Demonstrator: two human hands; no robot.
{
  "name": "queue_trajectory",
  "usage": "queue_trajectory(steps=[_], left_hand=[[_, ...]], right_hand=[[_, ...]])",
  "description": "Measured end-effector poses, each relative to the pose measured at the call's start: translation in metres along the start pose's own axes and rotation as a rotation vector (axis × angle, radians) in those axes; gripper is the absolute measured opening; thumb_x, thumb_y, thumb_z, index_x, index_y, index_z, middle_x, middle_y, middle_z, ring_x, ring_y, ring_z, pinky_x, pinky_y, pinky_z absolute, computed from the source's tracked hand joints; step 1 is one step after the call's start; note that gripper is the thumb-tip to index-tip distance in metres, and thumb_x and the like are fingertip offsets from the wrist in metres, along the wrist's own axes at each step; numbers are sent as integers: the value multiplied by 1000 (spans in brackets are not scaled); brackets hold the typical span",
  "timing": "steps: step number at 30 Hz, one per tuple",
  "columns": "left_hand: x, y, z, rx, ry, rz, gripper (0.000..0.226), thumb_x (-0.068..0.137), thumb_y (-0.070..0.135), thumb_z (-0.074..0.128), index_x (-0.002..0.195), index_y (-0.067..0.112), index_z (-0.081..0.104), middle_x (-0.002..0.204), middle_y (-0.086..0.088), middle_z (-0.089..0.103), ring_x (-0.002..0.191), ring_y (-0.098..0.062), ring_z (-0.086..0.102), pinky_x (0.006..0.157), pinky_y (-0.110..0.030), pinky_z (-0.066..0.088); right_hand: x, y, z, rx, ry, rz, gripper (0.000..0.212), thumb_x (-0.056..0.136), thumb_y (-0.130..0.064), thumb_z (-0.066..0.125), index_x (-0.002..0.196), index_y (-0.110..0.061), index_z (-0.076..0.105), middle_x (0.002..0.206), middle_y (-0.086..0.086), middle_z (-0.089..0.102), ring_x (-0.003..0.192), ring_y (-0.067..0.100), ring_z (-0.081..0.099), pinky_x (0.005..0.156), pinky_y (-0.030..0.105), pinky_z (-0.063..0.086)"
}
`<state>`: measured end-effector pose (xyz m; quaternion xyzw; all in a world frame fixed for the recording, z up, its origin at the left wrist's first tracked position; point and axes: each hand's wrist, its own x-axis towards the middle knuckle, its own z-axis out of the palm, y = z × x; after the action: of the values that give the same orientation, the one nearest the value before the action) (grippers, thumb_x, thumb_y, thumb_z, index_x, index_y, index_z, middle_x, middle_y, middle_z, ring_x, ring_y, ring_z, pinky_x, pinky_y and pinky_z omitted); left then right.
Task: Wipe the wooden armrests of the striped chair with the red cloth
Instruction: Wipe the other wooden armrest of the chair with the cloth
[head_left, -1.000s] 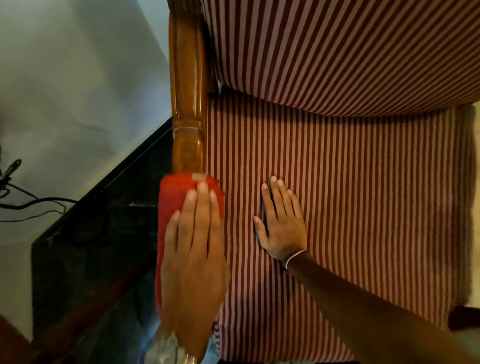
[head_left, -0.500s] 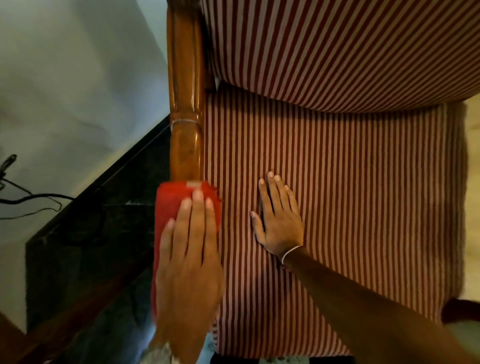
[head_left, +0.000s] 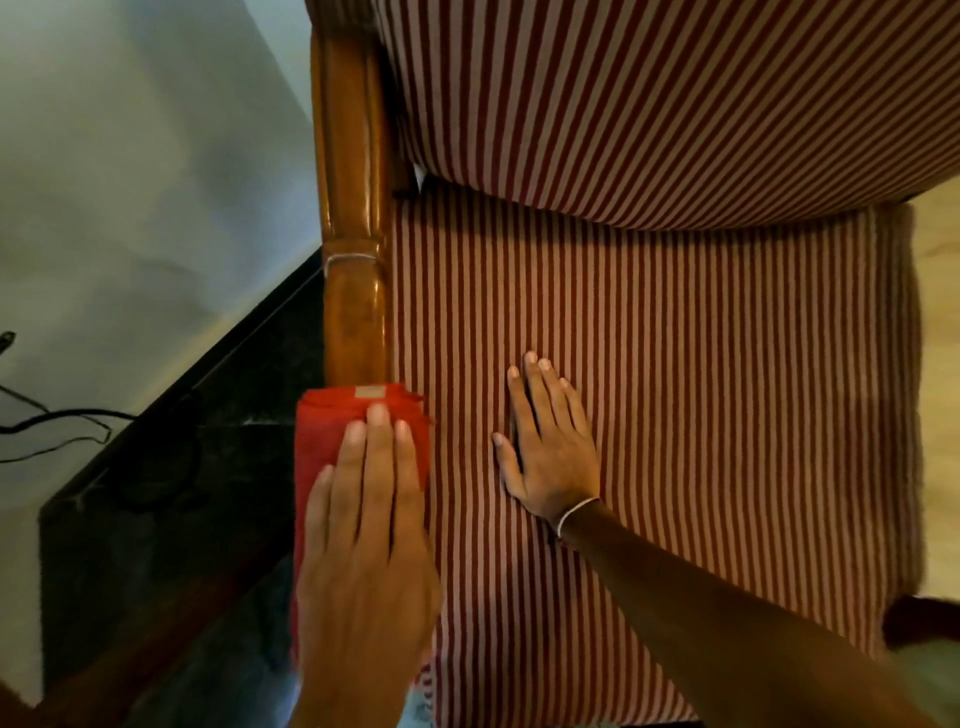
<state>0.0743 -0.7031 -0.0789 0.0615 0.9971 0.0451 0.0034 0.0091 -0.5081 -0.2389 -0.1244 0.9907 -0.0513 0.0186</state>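
The left hand (head_left: 363, 551) has drawn the folded red cloth (head_left: 322, 447) back toward the person along the glossy brown wooden armrest (head_left: 356, 244), so more bare, shiny wood now shows beyond the fingertips (head_left: 378, 415) than a second ago. Its fingers lie flat and close together, pressing the cloth down on the armrest rather than gripping it. The right hand (head_left: 550, 457) rests open, palm down, on the red-and-white striped seat cushion (head_left: 701, 389), holding nothing (apparently a brace). This looks like a return stroke; only this armrest is being wiped.
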Motion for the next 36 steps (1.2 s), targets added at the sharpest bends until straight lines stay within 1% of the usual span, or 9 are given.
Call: queue_trajectory(steps=[3, 6, 8, 12, 15, 23, 25, 30, 36], left_hand=[[100, -7, -5, 11, 95, -16, 76, 97, 13, 49, 161, 7, 9, 171, -15, 5, 159, -29, 5, 129, -44, 3], [219, -26, -12, -52, 155, -99, 69, 99, 15, 36, 161, 10, 8, 171, -15, 8, 159, -28, 7, 129, -42, 5], [243, -29, -14, -53, 167, -140, 68, 99, 14, 33, 161, 10, 8, 171, -14, 8, 159, -28, 7, 130, -42, 6], [122, -6, -3, -77, 168, -141, 72, 101, 13, 43, 161, 9, 5, 171, -15, 5, 159, -28, 5, 129, -44, 7], [35, 6, -2, -23, 60, -101, 74, 101, 18, 47, 161, 6, 6, 171, -16, 3, 159, -30, 2, 128, -45, 3], [226, -24, -18, -57, 142, -148, 69, 97, 17, 34, 161, 8, 10, 170, -16, 10, 158, -30, 9, 129, -44, 7], [211, -21, -11, -33, 143, -143, 70, 97, 15, 36, 161, 9, 8, 170, -17, 9, 158, -30, 9, 129, -45, 9], [71, 2, 0, 2, 43, -98, 75, 98, 19, 45, 161, 7, 5, 171, -16, 4, 159, -29, 4, 128, -46, 8], [64, 3, -2, 24, -6, -99, 70, 100, 23, 39, 161, 5, 9, 170, -17, 7, 158, -29, 6, 129, -46, 11]], right_hand=[[-1, 0, 0, -4, 8, -11, 72, 103, -51, 29, 162, -16, 9, 171, 12, 18, 161, 25, 14, 132, 41, 5], [-1, 1, -1, 3, 6, -15, 71, 103, -51, 30, 162, -15, 14, 171, 12, 19, 160, 25, 14, 132, 42, 6], [0, 1, -2, -7, 15, -18, 71, 103, -51, 31, 162, -13, 21, 171, 12, 20, 160, 25, 15, 132, 41, 5], [1, 0, -6, 2, 15, -9, 70, 103, -51, 32, 160, -12, 27, 170, 13, 22, 160, 25, 18, 132, 40, 5], [0, -1, -9, 0, -1, -4, 70, 103, -51, 31, 161, -12, 25, 171, 12, 20, 160, 24, 16, 132, 41, 7], [-2, -1, -13, 1, -35, -8, 70, 105, -52, 25, 162, -12, 20, 172, 11, 14, 161, 23, 11, 132, 43, 11], [-3, 1, -13, 13, -33, -16, 70, 105, -53, 25, 162, -12, 20, 172, 11, 14, 161, 23, 11, 132, 43, 12], [-3, 1, -16, 21, -31, -26, 70, 105, -53, 27, 162, -13, 18, 172, 12, 14, 161, 24, 11, 132, 43, 11], [-1, 0, -28, 79, -88, -25, 71, 105, -53, 29, 162, -12, 19, 172, 12, 14, 161, 25, 12, 130, 48, 20]])
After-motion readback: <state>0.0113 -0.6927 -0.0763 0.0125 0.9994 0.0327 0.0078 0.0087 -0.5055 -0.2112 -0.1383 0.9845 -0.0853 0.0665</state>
